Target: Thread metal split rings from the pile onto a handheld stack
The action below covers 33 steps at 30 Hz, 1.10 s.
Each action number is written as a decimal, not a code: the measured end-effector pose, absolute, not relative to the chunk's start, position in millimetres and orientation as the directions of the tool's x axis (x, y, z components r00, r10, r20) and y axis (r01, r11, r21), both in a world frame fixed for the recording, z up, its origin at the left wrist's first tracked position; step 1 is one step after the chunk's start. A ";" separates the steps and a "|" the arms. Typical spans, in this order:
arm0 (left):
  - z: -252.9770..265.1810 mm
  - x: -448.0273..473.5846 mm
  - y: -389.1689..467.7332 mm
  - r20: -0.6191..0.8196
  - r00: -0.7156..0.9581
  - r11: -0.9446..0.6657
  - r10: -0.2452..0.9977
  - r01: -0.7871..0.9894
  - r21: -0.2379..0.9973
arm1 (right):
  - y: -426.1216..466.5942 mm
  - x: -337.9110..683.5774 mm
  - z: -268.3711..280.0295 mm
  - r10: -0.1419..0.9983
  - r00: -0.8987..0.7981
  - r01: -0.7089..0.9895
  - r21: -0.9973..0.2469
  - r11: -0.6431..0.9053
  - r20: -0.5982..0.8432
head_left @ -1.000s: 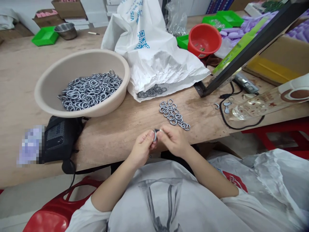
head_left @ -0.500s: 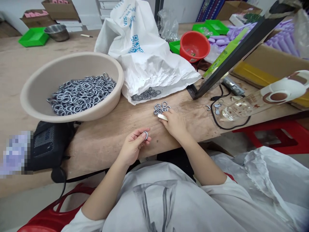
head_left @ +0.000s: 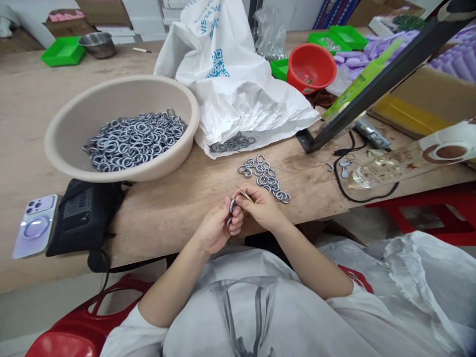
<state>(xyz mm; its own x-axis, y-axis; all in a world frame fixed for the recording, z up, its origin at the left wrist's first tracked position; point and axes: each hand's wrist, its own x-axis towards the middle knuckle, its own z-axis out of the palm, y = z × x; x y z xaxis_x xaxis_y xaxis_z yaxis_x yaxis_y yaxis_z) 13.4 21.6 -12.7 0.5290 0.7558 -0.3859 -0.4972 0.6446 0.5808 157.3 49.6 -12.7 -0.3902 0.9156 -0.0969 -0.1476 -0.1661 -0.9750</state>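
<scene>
My left hand (head_left: 216,227) is closed, holding grey rings; one ring (head_left: 232,205) shows between thumb and fingers, and a second grey curve lies below it, perhaps another ring. Against it, my right hand (head_left: 263,208) pinches a slim pale tool (head_left: 244,194) whose thin tip points up and left. The tool's exact kind is unclear, and part of it is hidden by the fingers. Just beyond my right hand, a loose pile of grey rings (head_left: 265,179) lies on the wooden table. More rings (head_left: 137,141) fill part of a large beige basin (head_left: 63,151) at the left.
A white sack (head_left: 238,106) lies behind the pile, grey rings at its mouth. A slanted black metal post (head_left: 366,82) stands to the right, near a clear bottle (head_left: 383,166) and cable. A phone (head_left: 36,225) and black pouch (head_left: 84,218) sit left, and a red bowl (head_left: 311,67) behind.
My right hand has drawn back from the pile to meet my left hand. More rings now show spread on the table, and a second grey curve shows in my left hand.
</scene>
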 end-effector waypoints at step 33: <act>-1.9 32.8 11.3 -0.444 0.046 0.359 0.895 -0.665 0.655 | 27.1 158.0 -6.9 0.850 -0.426 0.515 -0.689 0.510 0.311</act>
<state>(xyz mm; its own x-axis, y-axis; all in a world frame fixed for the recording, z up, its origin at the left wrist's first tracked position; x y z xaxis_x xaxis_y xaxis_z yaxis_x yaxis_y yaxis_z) 32.8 11.3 -1.9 0.0457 0.8949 -0.4440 -0.6652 0.3588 0.6548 158.0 27.1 -6.9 -0.4258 0.8496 0.3111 0.5150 0.5103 -0.6888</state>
